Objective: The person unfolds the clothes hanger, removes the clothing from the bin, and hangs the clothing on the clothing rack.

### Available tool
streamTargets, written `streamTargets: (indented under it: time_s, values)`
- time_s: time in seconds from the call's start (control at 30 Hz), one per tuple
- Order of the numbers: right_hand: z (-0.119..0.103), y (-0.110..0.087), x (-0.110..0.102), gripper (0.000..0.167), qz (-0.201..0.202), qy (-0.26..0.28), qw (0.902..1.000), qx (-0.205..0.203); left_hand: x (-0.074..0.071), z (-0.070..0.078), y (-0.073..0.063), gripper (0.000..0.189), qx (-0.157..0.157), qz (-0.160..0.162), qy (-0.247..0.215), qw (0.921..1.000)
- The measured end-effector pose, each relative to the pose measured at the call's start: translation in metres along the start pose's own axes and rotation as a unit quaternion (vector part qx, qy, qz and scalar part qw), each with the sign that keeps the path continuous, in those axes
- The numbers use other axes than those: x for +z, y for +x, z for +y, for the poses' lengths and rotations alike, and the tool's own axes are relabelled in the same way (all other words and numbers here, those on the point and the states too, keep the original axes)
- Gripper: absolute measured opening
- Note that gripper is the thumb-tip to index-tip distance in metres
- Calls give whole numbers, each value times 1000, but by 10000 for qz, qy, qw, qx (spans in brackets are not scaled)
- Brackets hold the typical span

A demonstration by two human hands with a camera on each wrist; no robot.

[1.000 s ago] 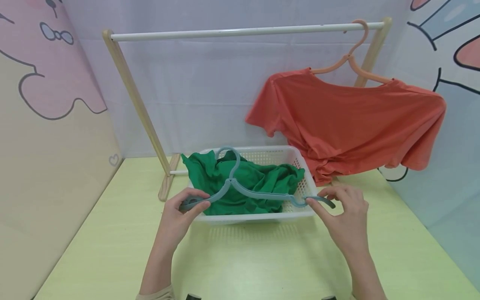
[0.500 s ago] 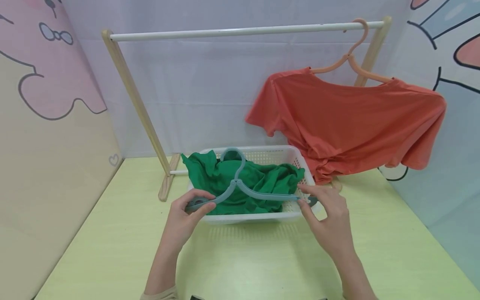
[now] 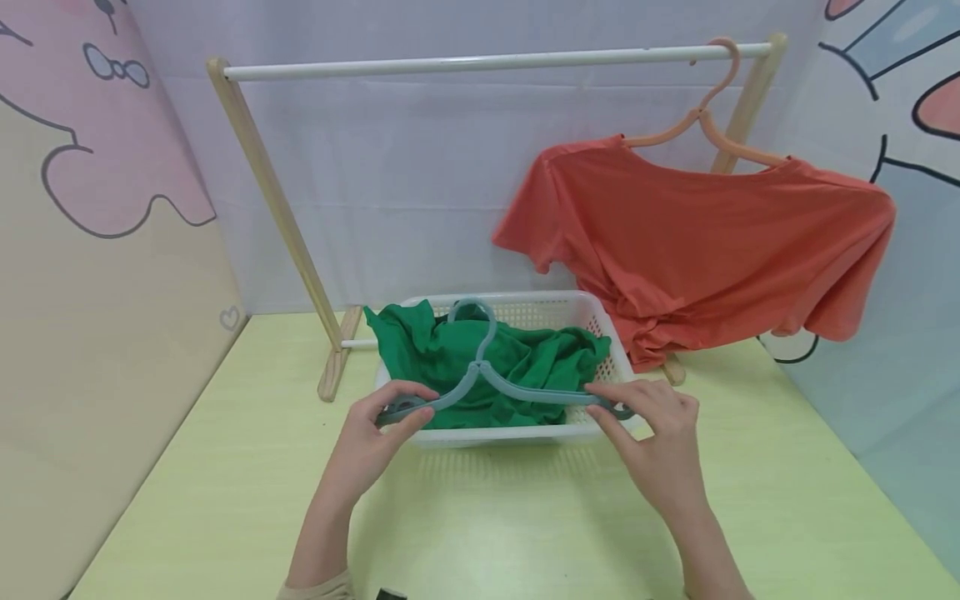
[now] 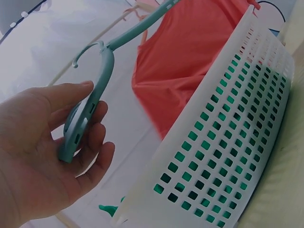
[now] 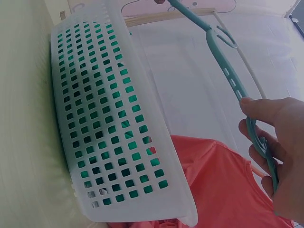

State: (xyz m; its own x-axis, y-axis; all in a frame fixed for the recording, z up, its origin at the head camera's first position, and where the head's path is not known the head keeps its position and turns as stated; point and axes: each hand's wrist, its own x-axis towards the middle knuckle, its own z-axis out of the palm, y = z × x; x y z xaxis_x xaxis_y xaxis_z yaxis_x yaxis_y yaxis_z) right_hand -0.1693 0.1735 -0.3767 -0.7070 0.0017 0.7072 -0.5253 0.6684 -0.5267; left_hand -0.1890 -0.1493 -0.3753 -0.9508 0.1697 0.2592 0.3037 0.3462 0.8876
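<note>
- From my station I see the blue-grey hanger [image 3: 517, 392] mid-frame in the head view, its long axis running left to right, hook upward.
- The left hand [image 3: 382, 429] and right hand [image 3: 660, 425] each pinch an end between thumb and fingers, partly covering it.
- The wrist views show me slots along its arms.
- Behind it, crumpled green cloth [image 3: 442, 342] hides much of the white basket's [image 3: 510, 434] inside.

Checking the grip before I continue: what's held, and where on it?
The blue-green hanger: the left hand grips one arm near its outer end, the right hand the other likewise.
</note>
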Motion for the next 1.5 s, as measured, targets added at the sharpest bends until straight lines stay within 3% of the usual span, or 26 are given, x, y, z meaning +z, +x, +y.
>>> streamTargets:
  time_s: [0.2,0.37,0.63,0.9,1.07,1.23,1.37,1.5]
  values:
    - [6,1,-3,38,-10,-18,10000,-45,-5,-2,1,16,605,96,565,9965]
    - [6,2,-5,35,-62,-23,10000,29,-5,-3,1,16,681,304,544,9957]
    - [6,1,-7,41,122,9,9999,-8,-6,-2,0,17,291,1114,176,9932]
    - [7,2,-12,41,309,167,9994,71,-15,2,-3,24,-310,1799,-339,9826]
    - [8,1,-11,43,295,133,9995,5,-17,0,-3,27,-439,1739,-354,9831]
    - [8,0,-12,44,224,101,9997,-39,-21,-2,-1,55,-38,1409,-287,9896]
    - [9,0,-12,43,100,46,9999,11,-23,-2,1,80,363,1096,129,9932]
    - [9,-1,-11,42,33,27,10000,58,-24,-1,0,87,426,1010,544,9925]
